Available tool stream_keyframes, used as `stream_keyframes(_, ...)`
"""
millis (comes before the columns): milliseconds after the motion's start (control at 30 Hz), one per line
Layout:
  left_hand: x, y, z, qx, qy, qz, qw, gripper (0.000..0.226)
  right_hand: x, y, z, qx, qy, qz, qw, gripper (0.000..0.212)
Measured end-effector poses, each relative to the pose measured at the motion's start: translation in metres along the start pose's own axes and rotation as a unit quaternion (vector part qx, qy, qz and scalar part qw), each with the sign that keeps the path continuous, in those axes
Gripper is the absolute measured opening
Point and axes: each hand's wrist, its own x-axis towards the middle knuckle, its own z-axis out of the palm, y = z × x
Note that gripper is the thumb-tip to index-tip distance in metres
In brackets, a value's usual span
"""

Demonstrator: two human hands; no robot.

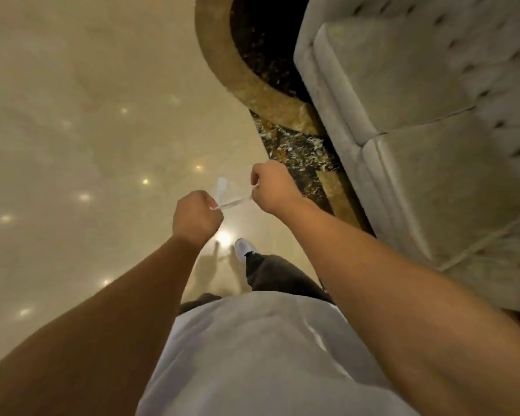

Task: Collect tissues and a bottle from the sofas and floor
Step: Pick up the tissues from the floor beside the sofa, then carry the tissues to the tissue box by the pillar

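A thin, translucent plastic bag (228, 197) is stretched between both fists above the floor; one corner of it sticks up, and most of it is see-through and hard to make out. My left hand (197, 216) is closed on its left end. My right hand (272, 186) is closed on its right end, slightly higher and farther right. No tissue and no bottle shows in this view. A pale tufted sofa (427, 115) runs along the right side, its seat cushions bare.
A glossy beige floor (72, 130) with light reflections fills the left half. A dark patterned rug with a golden curved border (231, 67) lies under the sofa's front. My white shoe (243, 249) and dark trouser leg stand below my hands.
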Motion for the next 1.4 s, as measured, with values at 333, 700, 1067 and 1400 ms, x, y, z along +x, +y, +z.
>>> stream_keyframes(333,-0.072,0.086,-0.012,0.146,-0.079,0.204,0.965,0.017,-0.139,0.045,-0.048,0.044,0.075,0.171,0.981,0.021)
stream_keyframes(700,-0.225,0.18,0.134,0.227,-0.152,0.389,0.88,0.023,-0.321,0.185,-0.077,0.084,0.138,0.31,0.937,0.04)
stream_keyframes(1067,-0.586,0.27,0.426,0.302,-0.359,0.552,0.689,0.015,-0.742,0.445,-0.039,0.159,0.165,0.581,0.781,0.034)
stream_keyframes(1400,-0.766,0.327,0.597,0.322,-0.387,0.562,0.656,0.022,-0.898,0.604,-0.019,0.189,0.258,0.663,0.677,0.016)
